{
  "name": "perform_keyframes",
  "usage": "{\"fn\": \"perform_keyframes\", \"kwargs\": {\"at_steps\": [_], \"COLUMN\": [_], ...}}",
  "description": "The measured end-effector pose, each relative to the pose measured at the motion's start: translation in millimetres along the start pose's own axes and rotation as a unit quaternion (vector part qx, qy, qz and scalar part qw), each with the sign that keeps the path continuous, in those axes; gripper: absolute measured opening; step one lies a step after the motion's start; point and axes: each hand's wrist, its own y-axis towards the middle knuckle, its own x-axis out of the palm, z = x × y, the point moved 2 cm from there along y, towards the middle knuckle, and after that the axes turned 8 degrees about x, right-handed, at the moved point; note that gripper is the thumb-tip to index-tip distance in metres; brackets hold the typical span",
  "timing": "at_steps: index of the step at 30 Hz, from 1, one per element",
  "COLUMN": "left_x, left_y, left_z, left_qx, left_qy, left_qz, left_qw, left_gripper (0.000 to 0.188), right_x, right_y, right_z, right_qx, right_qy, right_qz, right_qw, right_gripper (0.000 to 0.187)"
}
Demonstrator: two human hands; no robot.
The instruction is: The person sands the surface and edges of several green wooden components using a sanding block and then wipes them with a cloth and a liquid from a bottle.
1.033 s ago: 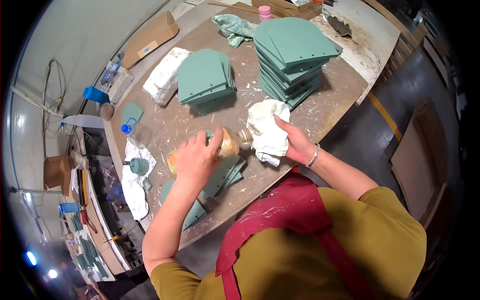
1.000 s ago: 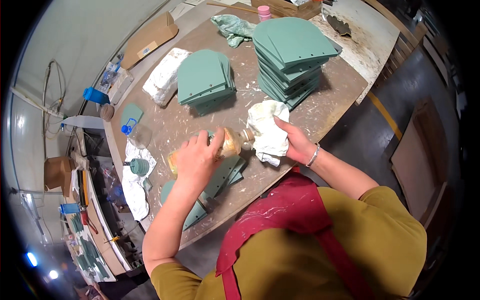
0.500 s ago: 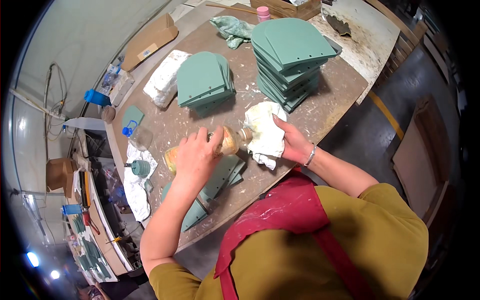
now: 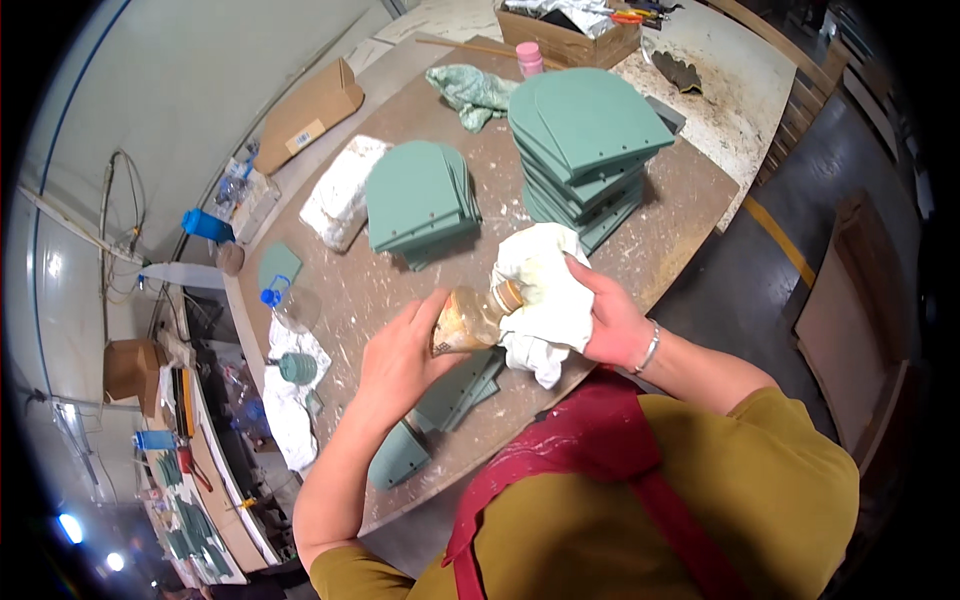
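My left hand (image 4: 398, 355) is wrapped round a clear plastic bottle (image 4: 470, 318) with a pale label. The bottle lies tilted on its side, its brownish cap end against a white cloth (image 4: 545, 285). That cloth is bunched in my right hand (image 4: 612, 318), thumb on top and the other fingers hidden beneath it. Under the bottle, several green panels (image 4: 455, 392) lie at the table's near edge. Beyond my hands stand a shorter stack of rounded green panels (image 4: 420, 195) and a taller stack (image 4: 590, 125) with small dark holes along the panels' straight edges.
The brown, paint-flecked table (image 4: 330, 385) ends close to my red apron. On its left side are a white cloth (image 4: 290, 430), a blue-capped clear bottle (image 4: 293, 305) and a white wrapped bundle (image 4: 345, 190). At the back lie a green-stained rag (image 4: 470, 95), a pink bottle (image 4: 530, 58) and a cardboard box (image 4: 570, 38).
The bottle's cap end has come against the white cloth and its body has turned more toward me. My left hand now wraps its lower end from the side instead of from above.
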Motion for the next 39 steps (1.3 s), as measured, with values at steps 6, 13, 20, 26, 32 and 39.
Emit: {"fn": "perform_keyframes", "kwargs": {"at_steps": [6,13,20,26,32,39], "left_x": [-30,-79,9,95,73,96], "left_y": [55,199,350,364,284,-80], "left_z": [-11,-37,-119,-93,-64,-43], "left_qx": [0.025,0.059,-0.012,-0.157,-0.025,-0.128], "left_qy": [-0.207,-0.285,-0.228,-0.238,-0.244,-0.145], "left_qz": [0.060,0.150,0.281,0.312,0.456,0.419], "left_qw": [0.976,0.945,0.932,0.906,0.855,0.887], "left_gripper": [0.077,0.080,0.081,0.070,0.092,0.043], "right_x": [40,6,-75,-103,-78,-55], "right_y": [-6,-39,-57,-54,-30,-2], "right_z": [-41,-64,-39,-55,-39,0], "right_qx": [-0.081,-0.098,-0.049,-0.126,-0.024,0.119], "right_qy": [0.023,0.011,-0.076,-0.069,-0.018,-0.191], "right_qz": [-0.068,-0.027,0.085,0.179,0.116,0.091], "right_qw": [0.994,0.995,0.992,0.973,0.993,0.970], "right_gripper": [0.054,0.057,0.058,0.053,0.053,0.057]}}
